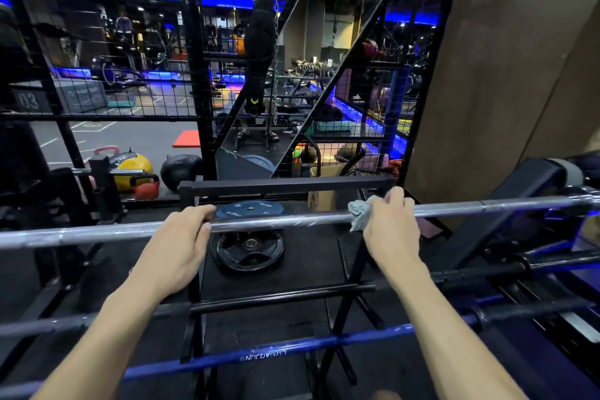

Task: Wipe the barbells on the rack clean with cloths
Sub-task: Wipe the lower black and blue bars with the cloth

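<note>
A black rack (285,187) carries a silver barbell (266,222) (uppermost), a black one and a blue one (292,349) below.

There is a single view, taken from a camera worn on the person's head. It looks forward and steeply down over both forearms, which enter from the bottom edge and reach away from the lens. The landmark is the long silver steel barbell (276,221), which crosses the whole frame just below mid-height, close to the camera and slightly tilted, its right end higher. Nearer than that barbell, toward the bottom edge, the blue-coated bar (259,355) lies almost under the lens. Beyond the barbell the view reaches through the black wire-mesh rack frame (194,75) into the far gym hall. Straight lines bow at the edges, as with a wide-angle lens.
</note>
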`<state>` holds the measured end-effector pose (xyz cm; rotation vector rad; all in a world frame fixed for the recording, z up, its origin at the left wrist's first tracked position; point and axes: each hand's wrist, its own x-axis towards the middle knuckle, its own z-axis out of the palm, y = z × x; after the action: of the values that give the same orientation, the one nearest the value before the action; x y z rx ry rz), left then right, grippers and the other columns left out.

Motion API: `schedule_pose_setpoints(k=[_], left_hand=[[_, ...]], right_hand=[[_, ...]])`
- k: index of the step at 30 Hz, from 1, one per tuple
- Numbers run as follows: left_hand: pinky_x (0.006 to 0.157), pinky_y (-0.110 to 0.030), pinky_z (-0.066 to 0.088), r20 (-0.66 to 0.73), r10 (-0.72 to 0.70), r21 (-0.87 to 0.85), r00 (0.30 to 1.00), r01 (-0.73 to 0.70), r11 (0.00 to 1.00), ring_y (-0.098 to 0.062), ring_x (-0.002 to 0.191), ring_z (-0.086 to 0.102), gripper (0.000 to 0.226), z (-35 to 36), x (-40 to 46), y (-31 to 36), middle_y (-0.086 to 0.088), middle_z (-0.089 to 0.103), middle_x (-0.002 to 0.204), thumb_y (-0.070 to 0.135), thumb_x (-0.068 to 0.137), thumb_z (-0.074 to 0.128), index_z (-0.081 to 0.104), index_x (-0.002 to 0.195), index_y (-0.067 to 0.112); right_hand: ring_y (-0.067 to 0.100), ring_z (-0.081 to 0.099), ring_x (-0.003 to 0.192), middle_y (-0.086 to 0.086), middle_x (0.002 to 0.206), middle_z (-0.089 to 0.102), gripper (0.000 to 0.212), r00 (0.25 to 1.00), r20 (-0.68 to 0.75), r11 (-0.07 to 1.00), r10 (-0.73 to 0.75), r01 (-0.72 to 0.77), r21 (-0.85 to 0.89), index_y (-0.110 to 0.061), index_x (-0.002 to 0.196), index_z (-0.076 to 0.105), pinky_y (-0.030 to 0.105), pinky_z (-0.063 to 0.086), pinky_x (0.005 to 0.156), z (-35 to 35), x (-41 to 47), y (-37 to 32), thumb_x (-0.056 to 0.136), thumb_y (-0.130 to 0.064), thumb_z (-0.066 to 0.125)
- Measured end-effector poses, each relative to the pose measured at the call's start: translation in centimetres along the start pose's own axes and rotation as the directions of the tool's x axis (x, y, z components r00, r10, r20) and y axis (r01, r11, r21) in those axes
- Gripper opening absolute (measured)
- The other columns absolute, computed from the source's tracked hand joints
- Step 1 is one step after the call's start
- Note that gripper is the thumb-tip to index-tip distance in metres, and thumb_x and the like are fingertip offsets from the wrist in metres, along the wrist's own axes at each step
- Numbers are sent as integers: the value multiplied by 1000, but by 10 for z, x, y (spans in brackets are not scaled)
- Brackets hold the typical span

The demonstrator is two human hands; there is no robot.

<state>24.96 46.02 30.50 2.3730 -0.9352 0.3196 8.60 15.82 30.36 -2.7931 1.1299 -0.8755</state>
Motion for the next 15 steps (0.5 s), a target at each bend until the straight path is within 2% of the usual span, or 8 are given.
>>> schedule_pose_setpoints(k=[3,6,9,12,13,15], left_hand=[[103,-42,42,-1,4,2,1000,-4,1000,-30,122,54,38,1,0,-1,-8,62,135,17,105,48,54,142,10],[101,-44,43,-2,-1,0,1000,1,1000,-31,120,55,38,1,0,-1,-9,63,133,18,105,48,54,142,10],[102,-42,43,1,8,4,1000,-8,1000,-30,119,55,39,1,0,-1,-7,63,133,19,105,48,53,143,12],[104,-41,43,-2,-1,-5,1000,1,1000,-29,123,54,40,-1,-1,-2,-6,62,135,18,105,48,52,144,12],[104,-42,43,-3,-3,-8,1000,3,1000,-29,124,54,40,-2,-1,-2,-6,62,135,18,105,47,53,144,12],[103,-42,44,-8,-4,-5,1000,4,1000,-29,122,55,39,-3,-2,-1,-7,63,134,17,105,48,54,143,11]], right_hand=[[33,55,105,9,117,52,28,986,122,994,111,-112,1,-15,115,68,36,39,72,-15,20,17,91,-5,59],[36,61,104,11,111,59,27,976,87,979,200,-203,27,-13,114,72,36,41,73,-19,26,22,91,-4,61],[30,56,97,5,100,47,15,999,28,997,31,-33,68,-13,102,68,34,38,70,-10,-3,-25,91,-5,63],[26,51,98,5,105,54,15,980,60,976,-191,183,120,-12,101,64,32,36,70,1,-15,-51,89,-3,62],[27,52,99,5,105,57,15,980,67,979,-187,180,99,-10,102,65,33,37,69,-1,-10,-44,88,-5,64],[33,53,95,9,98,62,19,992,-29,992,-122,122,10,-6,96,68,39,41,69,-2,0,-18,77,-6,71]])
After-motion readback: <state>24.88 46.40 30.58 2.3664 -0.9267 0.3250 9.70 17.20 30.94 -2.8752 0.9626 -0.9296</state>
